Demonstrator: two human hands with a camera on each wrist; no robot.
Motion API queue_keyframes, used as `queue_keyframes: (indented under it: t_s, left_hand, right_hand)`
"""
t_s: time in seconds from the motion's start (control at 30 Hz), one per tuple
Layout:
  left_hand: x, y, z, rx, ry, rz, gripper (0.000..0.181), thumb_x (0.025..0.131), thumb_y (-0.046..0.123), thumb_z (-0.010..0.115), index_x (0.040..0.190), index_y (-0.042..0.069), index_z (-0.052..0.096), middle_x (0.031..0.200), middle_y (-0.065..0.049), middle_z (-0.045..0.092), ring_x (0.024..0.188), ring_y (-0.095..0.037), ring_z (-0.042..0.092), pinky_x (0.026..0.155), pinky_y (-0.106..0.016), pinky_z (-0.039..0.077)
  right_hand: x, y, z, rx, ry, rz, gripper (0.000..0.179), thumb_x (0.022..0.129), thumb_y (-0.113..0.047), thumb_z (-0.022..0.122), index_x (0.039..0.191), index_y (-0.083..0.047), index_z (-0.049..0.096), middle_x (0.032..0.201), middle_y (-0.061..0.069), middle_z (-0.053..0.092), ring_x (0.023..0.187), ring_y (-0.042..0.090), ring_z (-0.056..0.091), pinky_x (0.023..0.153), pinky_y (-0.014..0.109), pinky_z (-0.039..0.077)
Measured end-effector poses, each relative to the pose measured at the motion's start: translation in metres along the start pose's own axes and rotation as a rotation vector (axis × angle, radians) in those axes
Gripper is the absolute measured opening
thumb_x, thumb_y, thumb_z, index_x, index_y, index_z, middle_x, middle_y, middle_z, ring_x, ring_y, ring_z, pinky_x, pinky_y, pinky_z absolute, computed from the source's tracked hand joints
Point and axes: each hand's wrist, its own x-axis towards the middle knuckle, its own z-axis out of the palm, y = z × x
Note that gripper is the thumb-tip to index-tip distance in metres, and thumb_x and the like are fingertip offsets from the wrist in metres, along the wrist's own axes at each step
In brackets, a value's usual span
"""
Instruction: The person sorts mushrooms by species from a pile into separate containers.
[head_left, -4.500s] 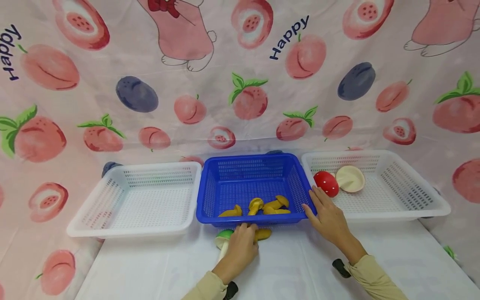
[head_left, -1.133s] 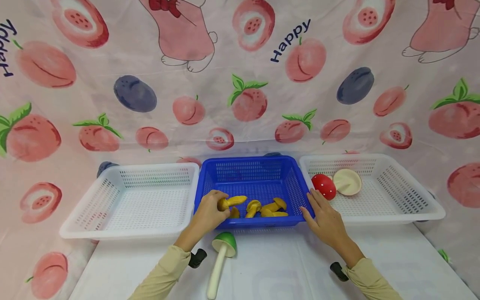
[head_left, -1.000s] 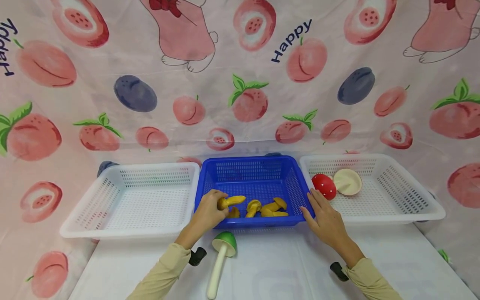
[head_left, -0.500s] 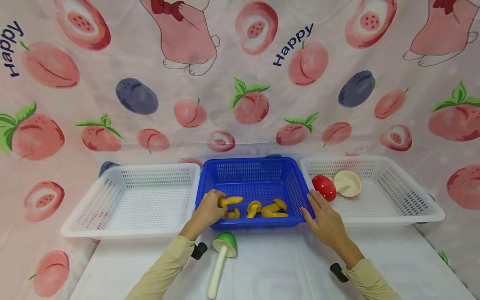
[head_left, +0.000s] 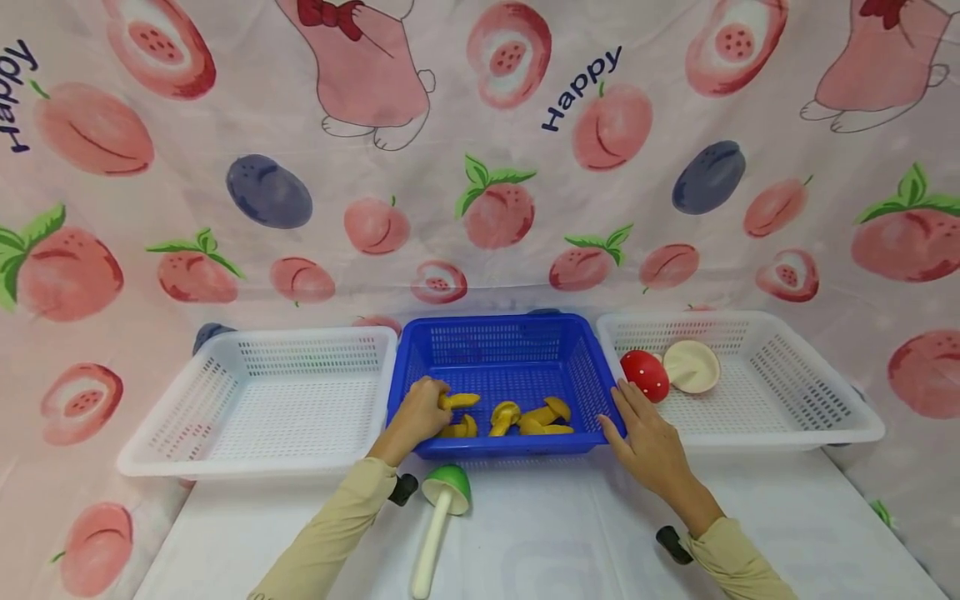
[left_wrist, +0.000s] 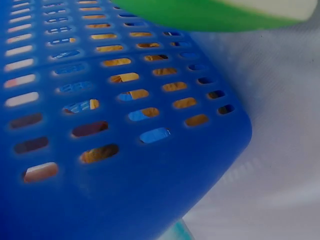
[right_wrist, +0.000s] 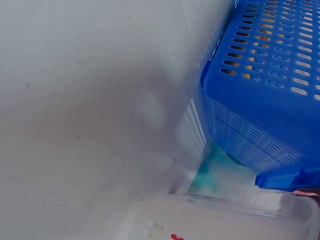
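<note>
My left hand (head_left: 422,410) is inside the left front of the blue basket (head_left: 510,450). Its fingers hold a yellow toy mushroom (head_left: 463,400), whose stem points right while its cap is hidden by the hand. Just below lies another yellow mushroom, and several more, such as this curved one (head_left: 504,417), lie along the basket's front. My right hand (head_left: 651,443) rests on the basket's right rim with fingers extended. In the left wrist view the slotted blue wall (left_wrist: 150,160) hides the hand; the right wrist view shows the basket's outer corner (right_wrist: 260,110).
A green-capped mushroom with a long white stem (head_left: 431,550) lies on the white-clothed table before the blue basket. To the left stands a white basket (head_left: 255,465). The right white basket (head_left: 787,435) holds a red spotted mushroom (head_left: 643,375) and a cream-coloured one (head_left: 692,367).
The left hand has brought the yellow mushroom from the table in front into the blue basket, then lowered it slightly toward the front left. The right hand has stayed on the rim.
</note>
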Motion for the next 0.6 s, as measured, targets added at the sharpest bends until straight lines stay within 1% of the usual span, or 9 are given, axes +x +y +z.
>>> queue_keyframes:
  t_s: [0.1, 0.23, 0.3, 0.43, 0.5, 0.6]
  left_hand:
    - [0.0021, -0.0009, 0.0008, 0.016, -0.017, -0.015, 0.038, 0.073, -0.004, 0.067, 0.110, -0.009, 0.064, 0.098, -0.016, 0.058, 0.084, -0.025, 0.049, 0.071, -0.037, 0.047]
    - [0.0060, -0.0015, 0.0023, 0.028, -0.034, -0.017, 0.037, 0.071, -0.005, 0.065, 0.108, -0.010, 0.065, 0.107, -0.022, 0.061, 0.089, -0.027, 0.053, 0.076, -0.039, 0.050]
    - [0.0072, -0.0013, 0.0025, 0.031, -0.042, -0.033, 0.037, 0.071, -0.005, 0.064, 0.107, -0.009, 0.066, 0.110, -0.023, 0.061, 0.092, -0.028, 0.054, 0.078, -0.040, 0.051]
    - [0.0057, -0.0001, 0.0011, 0.038, -0.057, -0.064, 0.035, 0.073, -0.002, 0.064, 0.108, -0.007, 0.066, 0.111, -0.021, 0.060, 0.095, -0.028, 0.053, 0.082, -0.042, 0.049]
    - [0.0041, 0.0011, -0.0002, 0.043, -0.062, -0.061, 0.033, 0.076, 0.001, 0.065, 0.108, -0.006, 0.066, 0.110, -0.018, 0.060, 0.094, -0.027, 0.052, 0.082, -0.041, 0.048]
    - [0.0013, 0.0042, -0.0033, 0.034, -0.064, -0.030, 0.031, 0.080, 0.005, 0.067, 0.110, -0.006, 0.065, 0.110, -0.017, 0.059, 0.091, -0.027, 0.051, 0.079, -0.040, 0.048]
  right_hand:
    - [0.0001, 0.0001, 0.0000, 0.000, 0.005, -0.001, 0.060, 0.089, -0.030, 0.061, 0.135, 0.005, 0.047, 0.141, 0.023, 0.042, 0.129, 0.042, 0.039, 0.090, 0.058, 0.044]
    - [-0.0001, 0.0005, 0.0003, -0.001, 0.013, -0.004, 0.059, 0.089, -0.029, 0.061, 0.135, 0.005, 0.047, 0.141, 0.023, 0.043, 0.129, 0.042, 0.039, 0.090, 0.059, 0.044]
    - [-0.0001, 0.0001, 0.0007, 0.001, 0.018, -0.008, 0.058, 0.089, -0.028, 0.061, 0.134, 0.005, 0.048, 0.140, 0.023, 0.043, 0.128, 0.042, 0.040, 0.090, 0.059, 0.044]
    - [0.0000, -0.0007, 0.0011, 0.006, 0.018, -0.010, 0.058, 0.088, -0.028, 0.062, 0.134, 0.005, 0.048, 0.140, 0.023, 0.043, 0.128, 0.042, 0.040, 0.090, 0.059, 0.044]
    - [0.0000, -0.0008, 0.0009, 0.005, 0.018, -0.008, 0.059, 0.088, -0.028, 0.062, 0.134, 0.005, 0.048, 0.140, 0.024, 0.043, 0.128, 0.043, 0.039, 0.089, 0.059, 0.045]
    - [-0.0006, -0.0005, 0.0004, 0.010, 0.014, -0.002, 0.059, 0.088, -0.028, 0.062, 0.135, 0.005, 0.047, 0.140, 0.024, 0.043, 0.129, 0.043, 0.039, 0.089, 0.059, 0.044]
